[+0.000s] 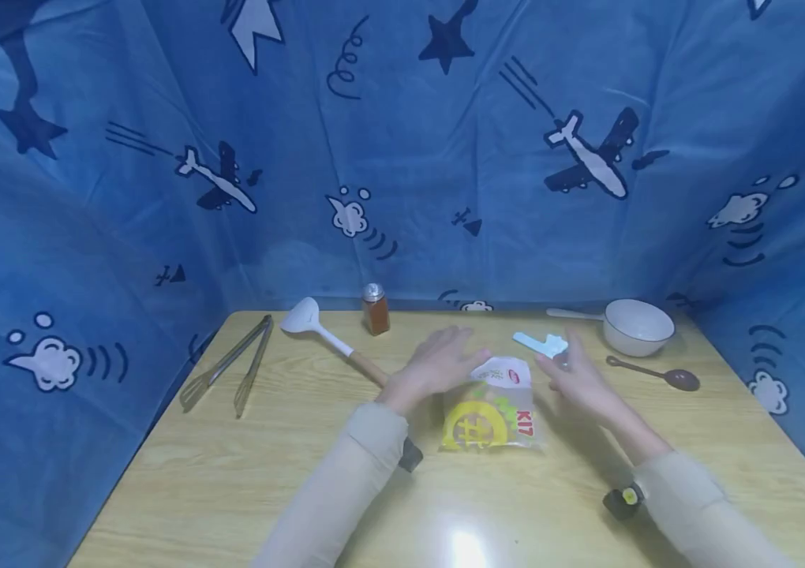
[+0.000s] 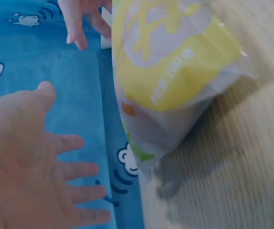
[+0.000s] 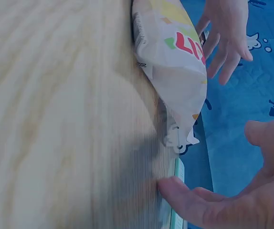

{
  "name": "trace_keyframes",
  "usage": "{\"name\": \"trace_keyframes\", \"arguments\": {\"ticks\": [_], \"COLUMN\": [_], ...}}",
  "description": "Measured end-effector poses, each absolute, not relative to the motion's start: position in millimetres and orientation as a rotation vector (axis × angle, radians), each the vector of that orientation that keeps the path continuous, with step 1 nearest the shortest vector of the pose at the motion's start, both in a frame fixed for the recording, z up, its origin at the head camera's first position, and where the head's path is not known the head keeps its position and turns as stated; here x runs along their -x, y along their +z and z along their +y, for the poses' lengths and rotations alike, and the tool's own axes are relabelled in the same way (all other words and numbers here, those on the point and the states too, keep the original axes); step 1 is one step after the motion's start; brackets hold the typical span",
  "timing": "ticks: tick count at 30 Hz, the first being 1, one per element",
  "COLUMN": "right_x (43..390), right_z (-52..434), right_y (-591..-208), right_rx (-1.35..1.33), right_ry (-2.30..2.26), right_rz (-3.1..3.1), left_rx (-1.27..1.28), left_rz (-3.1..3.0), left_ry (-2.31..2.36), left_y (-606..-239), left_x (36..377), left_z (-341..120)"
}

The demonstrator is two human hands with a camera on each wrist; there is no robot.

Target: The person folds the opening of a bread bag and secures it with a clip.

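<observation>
A snack bag lay flat near the middle of the wooden table, its top end pointing toward the far edge. The person's left hand hovered just left of the bag's top with fingers spread and straight, gripping nothing. The right hand hung just right of it, equally loose and empty, a light blue tool lying close beyond its fingertips. Tongs rested toward the far left corner, a white pan toward the far right.
</observation>
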State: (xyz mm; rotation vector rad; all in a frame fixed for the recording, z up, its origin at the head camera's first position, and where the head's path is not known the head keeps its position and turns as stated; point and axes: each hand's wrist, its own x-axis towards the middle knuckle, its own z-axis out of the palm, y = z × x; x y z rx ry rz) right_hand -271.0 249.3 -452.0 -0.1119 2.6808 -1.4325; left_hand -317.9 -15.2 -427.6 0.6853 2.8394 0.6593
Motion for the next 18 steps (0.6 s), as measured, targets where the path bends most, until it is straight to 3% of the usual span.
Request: {"name": "trace_keyframes", "arguments": {"ticks": [7,18], "right_x": [282.4,287.8], "right_z": [241.7,231.1], "right_y": [-452.0,-456.3], "right_rx": [-0.041,0.011], "right_ry": [-1.582,-1.482], "right_rz": [2.441,2.39], "left_rx": [-0.729,-0.771], "left_rz": [2.706,2.579], "left_ry": [0.784,0.782], "left_y": [-430.3,-442.7], "left_x": [335.5,349.3], "left_z": [1.3,13.2]}}
